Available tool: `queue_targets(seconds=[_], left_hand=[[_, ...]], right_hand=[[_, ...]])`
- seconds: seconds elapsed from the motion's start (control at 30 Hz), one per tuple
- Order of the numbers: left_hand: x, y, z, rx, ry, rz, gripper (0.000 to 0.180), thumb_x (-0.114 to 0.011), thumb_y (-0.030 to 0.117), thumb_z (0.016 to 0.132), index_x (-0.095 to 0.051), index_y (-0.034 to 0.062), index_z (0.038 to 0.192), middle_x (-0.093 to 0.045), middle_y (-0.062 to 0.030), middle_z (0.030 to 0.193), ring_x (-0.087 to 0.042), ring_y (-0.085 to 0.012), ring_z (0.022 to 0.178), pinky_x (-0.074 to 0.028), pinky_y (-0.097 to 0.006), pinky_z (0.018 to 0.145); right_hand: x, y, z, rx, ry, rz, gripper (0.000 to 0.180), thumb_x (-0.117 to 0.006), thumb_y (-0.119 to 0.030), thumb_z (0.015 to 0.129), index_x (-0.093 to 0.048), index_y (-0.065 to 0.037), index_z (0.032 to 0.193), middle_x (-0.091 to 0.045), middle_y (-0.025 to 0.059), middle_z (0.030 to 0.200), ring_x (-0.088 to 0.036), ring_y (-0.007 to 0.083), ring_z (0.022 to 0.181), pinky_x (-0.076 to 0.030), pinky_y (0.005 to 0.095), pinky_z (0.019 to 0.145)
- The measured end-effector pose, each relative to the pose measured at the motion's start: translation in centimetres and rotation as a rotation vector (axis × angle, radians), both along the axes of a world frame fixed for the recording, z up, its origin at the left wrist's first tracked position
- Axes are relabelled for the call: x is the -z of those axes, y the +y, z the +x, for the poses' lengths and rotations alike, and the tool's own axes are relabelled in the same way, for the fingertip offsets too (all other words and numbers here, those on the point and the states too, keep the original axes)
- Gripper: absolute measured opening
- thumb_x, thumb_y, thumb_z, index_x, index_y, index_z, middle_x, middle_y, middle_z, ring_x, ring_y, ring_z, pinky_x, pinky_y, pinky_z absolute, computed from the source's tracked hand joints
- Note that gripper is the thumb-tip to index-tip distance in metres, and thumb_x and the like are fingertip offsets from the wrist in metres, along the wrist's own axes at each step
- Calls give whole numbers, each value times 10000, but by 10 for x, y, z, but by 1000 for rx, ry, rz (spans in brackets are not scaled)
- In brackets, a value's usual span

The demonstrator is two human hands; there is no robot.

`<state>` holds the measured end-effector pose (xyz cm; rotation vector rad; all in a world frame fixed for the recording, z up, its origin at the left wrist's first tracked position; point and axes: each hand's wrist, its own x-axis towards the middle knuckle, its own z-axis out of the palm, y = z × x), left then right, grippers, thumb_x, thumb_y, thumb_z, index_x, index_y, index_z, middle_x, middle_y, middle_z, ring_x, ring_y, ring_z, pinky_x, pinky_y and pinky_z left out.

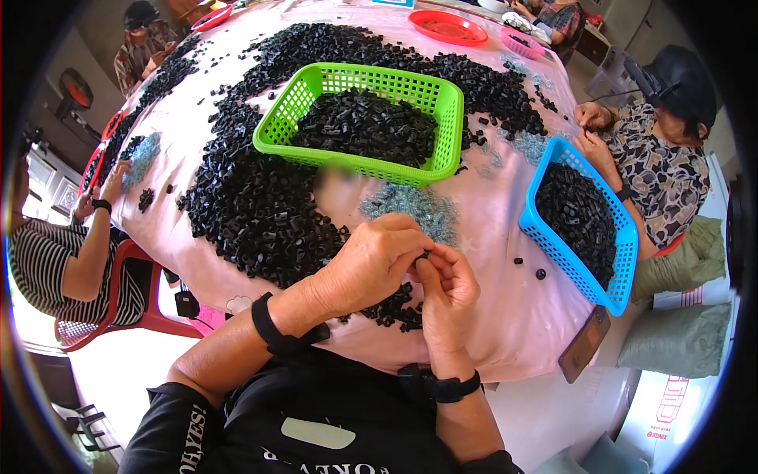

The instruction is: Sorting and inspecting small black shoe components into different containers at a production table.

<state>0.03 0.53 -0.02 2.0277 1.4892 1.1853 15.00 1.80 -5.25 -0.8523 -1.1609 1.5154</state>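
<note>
A: Where to begin, going by size?
B: With the table (505, 261), draped in pink cloth. On top, a green basket (452, 134) full of black pieces (363, 126): likely heavy overall, best gripped by both end rims. Off to the right, a blue basket (557, 253), filled likewise.
A: And smaller?
B: Left of centre, a loose heap (245, 229) of similar pieces, probably apt to roll. Just beyond the hands, a pale tangle (410, 209), seemingly light and springy.
A: Left hand (379, 249)?
B: Nearly closed, fingertips pinched on a small black part (424, 254).
A: Right hand (452, 296)?
B: Curled, thumb and fingertips meeting the same part.
A: How to handle it?
B: Held above the cloth between both hands, mostly covered. Looks light, fairly stiff, perhaps slick; pinch gently at opposite ends. Impossible to make out any fragile detail.
</note>
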Motion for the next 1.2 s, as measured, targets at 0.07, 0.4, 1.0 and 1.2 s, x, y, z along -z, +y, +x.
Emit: queue_targets(seconds=[0.07,0.4,1.0,1.2], left_hand=[[0,-2,-1,27,16,17,168,-625,-52,838,-708,-37,983,-663,-154,926,-672,-306,786,-565,-364,667],[-13,-4,-4,98,73,-20,295,-663,-29,772,-674,4,1065,-635,-150,1010,-627,-358,919,-544,-433,785],[-4,-5,-6,78,342,46,429,-792,79,700,-643,-24,1089,-632,-149,1012,-627,-346,920,-540,-416,799],[-2,-6,-4,94,350,54,430,-777,66,711,-631,-41,1101,-623,-149,994,-617,-348,902,-537,-417,783]], right_hand=[[-2,0,1,3,32,-32,230,-614,33,967,-579,36,1195,-714,96,1016,-706,134,867,-564,231,754],[-5,-1,2,23,45,-41,342,-623,24,966,-552,18,1300,-725,70,972,-681,88,809,-535,198,671],[4,2,5,-19,70,-80,381,-666,-27,962,-536,47,1313,-690,44,885,-624,68,793,-506,187,698],[0,1,4,-9,76,-100,391,-685,-41,949,-533,77,1290,-683,30,853,-637,78,758,-491,179,692]])
